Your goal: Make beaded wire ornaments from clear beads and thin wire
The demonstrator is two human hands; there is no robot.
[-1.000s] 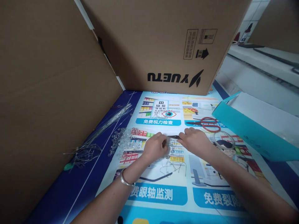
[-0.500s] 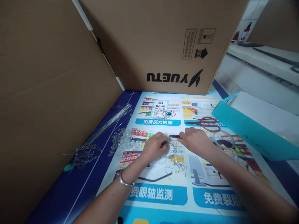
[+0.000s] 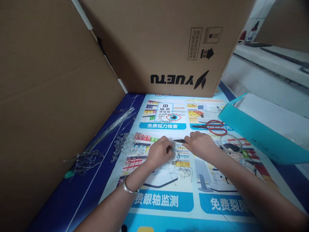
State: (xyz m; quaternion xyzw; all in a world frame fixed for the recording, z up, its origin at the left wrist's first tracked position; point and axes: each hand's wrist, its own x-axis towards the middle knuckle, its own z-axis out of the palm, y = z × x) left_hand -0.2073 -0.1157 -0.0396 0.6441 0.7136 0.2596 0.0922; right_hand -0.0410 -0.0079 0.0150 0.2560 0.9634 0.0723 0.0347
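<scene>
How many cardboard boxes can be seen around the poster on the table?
2. One box stands along the left side of the poster. The other box, printed YUETU upside down, stands at the far end. A further brown surface at the top right corner may be another.

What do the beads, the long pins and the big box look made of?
Beads: clear glass or plastic; they glint and the poster shows through. Long pins: thin shiny metal wire, probably; silver, straight. Box: matte brown corrugated cardboard with black print.

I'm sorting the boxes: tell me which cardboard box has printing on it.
The cardboard box at the back: its face shows the upside-down YUETU logo and shipping marks. The box on the left shows only plain brown board.
</scene>
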